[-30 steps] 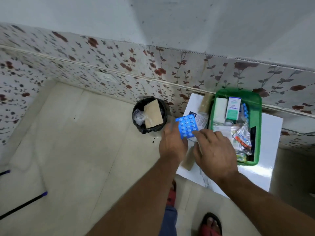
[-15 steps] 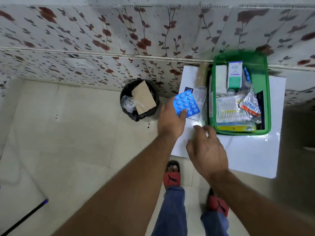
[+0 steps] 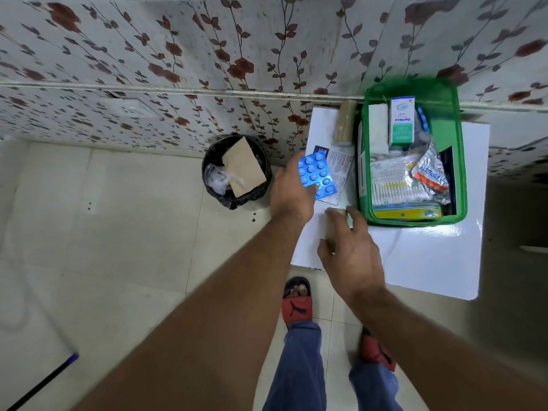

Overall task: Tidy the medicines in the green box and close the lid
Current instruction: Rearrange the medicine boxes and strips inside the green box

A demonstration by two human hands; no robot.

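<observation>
The green box (image 3: 461, 173) stands open on a white table (image 3: 430, 256), its lid (image 3: 439, 93) leaning back against the wall. Inside lie an Optibox carton (image 3: 401, 123), a white box (image 3: 378, 129), a pack of cotton buds (image 3: 394, 188), a yellow strip (image 3: 406, 213) and a foil sachet (image 3: 430, 170). My left hand (image 3: 292, 194) holds a blue blister pack (image 3: 317, 175) above a printed leaflet (image 3: 341, 167), left of the box. My right hand (image 3: 351, 253) hovers with fingers spread over a beige object (image 3: 333, 229) near the box's front left corner.
A black bin (image 3: 237, 170) with cardboard and plastic in it stands on the floor left of the table. A beige roll (image 3: 345, 123) lies at the table's back edge beside the box. The floral tiled wall runs behind. My feet in red sandals (image 3: 296, 304) are below the table's edge.
My right hand has drawn back from the box to the table's near left part. My left hand still holds the blister pack in about the same place.
</observation>
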